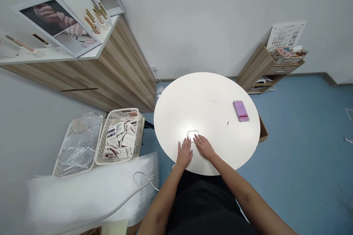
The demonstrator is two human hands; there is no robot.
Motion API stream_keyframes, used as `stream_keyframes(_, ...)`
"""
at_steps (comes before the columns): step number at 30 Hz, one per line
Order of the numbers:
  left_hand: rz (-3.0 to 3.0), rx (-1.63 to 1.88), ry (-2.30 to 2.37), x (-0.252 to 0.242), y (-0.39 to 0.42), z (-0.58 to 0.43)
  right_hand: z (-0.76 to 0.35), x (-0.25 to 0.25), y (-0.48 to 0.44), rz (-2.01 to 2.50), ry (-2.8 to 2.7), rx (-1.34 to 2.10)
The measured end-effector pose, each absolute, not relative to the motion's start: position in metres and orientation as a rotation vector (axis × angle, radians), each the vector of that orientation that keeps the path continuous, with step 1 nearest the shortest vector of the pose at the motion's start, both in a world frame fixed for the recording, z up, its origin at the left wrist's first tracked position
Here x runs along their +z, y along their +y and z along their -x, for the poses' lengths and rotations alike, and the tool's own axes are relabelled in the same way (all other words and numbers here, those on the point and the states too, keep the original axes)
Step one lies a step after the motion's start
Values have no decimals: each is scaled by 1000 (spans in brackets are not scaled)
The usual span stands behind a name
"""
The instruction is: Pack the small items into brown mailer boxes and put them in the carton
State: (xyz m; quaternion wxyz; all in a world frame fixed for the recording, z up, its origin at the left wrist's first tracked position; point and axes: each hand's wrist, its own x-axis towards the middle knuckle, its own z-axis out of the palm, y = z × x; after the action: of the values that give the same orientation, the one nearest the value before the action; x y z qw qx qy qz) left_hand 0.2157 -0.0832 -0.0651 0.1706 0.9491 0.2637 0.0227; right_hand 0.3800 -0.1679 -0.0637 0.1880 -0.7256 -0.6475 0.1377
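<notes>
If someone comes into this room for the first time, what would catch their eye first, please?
The round white table stands out most, with the left hand and right hand at its near side by a small white item. A pink packet lies toward its right. Left of the table sits a basket of small cards; framed nail photographs stand upper left.

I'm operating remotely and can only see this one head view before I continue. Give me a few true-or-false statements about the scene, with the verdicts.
1. The right hand has its fingers on a small white rectangular item. True.
2. The left hand holds the pink block up in the air. False: it lies flat on the table, and the blurred pink block lies apart from both hands.
3. A perforated basket of printed packets sits to the person's left of the table. True.
4. The round table is black. False: it is white.
</notes>
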Motion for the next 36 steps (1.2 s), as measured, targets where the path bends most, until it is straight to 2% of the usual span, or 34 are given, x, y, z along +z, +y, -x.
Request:
stream_keyframes(10,-2711,1,749,-71,-80,-215,-388,-63,-151,2032,-1838,410)
stream_keyframes(17,-2584,-224,1184,-71,-59,-231,-418,-70,-116,2013,-1818,562)
stream_keyframes(25,-2553,-411,1233,-76,-56,-242,-493,-65,-67,2067,-1741,503)
stream_keyframes(32,-2506,-401,1256,-83,-61,-245,-533,-78,-35,2115,-1750,537)
stream_keyframes(36,-2458,-353,1244,-89,-63,-247,-527,-84,-37,2155,-1787,401)
